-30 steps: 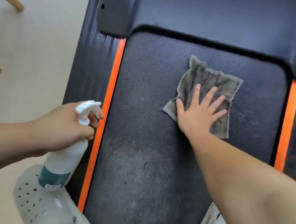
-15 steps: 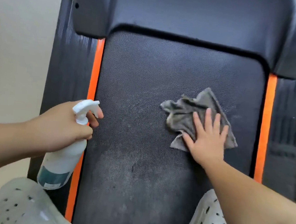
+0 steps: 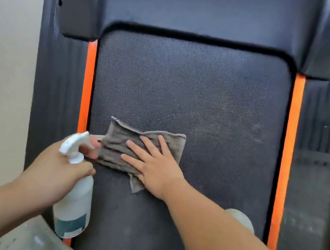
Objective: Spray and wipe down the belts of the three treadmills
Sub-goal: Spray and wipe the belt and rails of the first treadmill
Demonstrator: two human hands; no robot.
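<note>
**Grey cloth (image 3: 143, 149) on treadmill belt (image 3: 203, 92): wipe under way**

The cloth is pressed flat near the left orange strip (image 3: 87, 89) by the spread right hand (image 3: 156, 166). The spray bottle (image 3: 72, 206) is gripped by the left hand (image 3: 55, 168). This belt is judged part-wiped; other treadmills are unseen. Against the earlier frame, the cloth is found shifted leftward from right-centre.

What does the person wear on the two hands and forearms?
Nothing that shows. The left hand and the right hand are bare, without gloves or visible rings. The left forearm and the right forearm are uncovered up to the picture's edge: no sleeve, watch or bracelet.
</note>
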